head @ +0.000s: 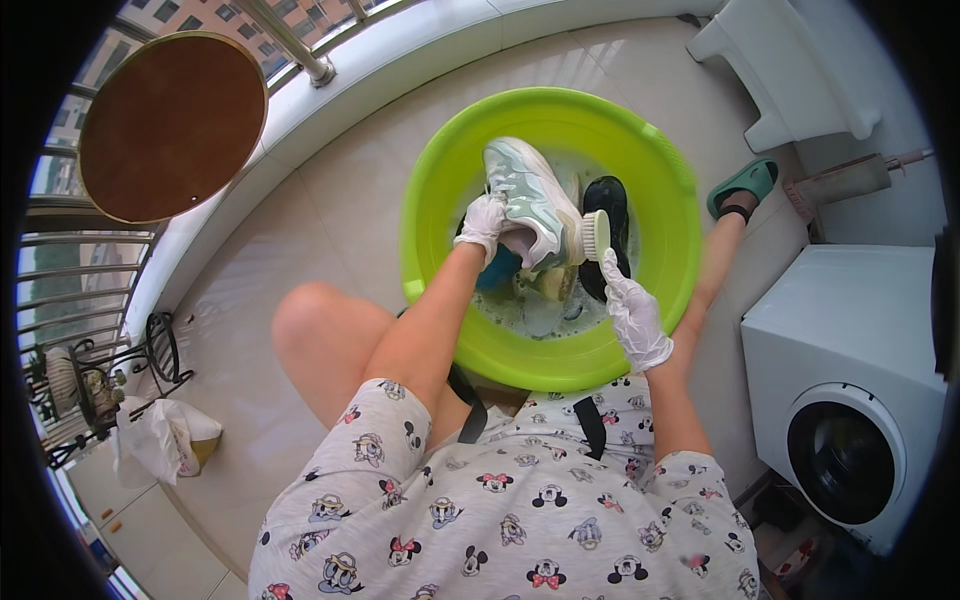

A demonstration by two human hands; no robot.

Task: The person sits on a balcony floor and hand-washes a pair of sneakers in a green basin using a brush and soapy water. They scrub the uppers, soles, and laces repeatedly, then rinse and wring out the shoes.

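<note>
In a white disposable glove, my left hand grips a white and pale-green sneaker by its collar and tongue, above a lime-green plastic basin. My right hand, gloved as well, holds a pale scrub brush by its handle. White bristles touch the sneaker's sole near the heel. Soapy water lies in the basin. A black shoe rests on the right side of it, partly behind the brush. Under the sneaker, a beige shoe and something blue are only partly visible.
A white front-loading washing machine stands at right, below a white plastic stool. My foot wears a green slipper beside the basin. A round brown tabletop is by the balcony railing. A white bag hangs at lower left.
</note>
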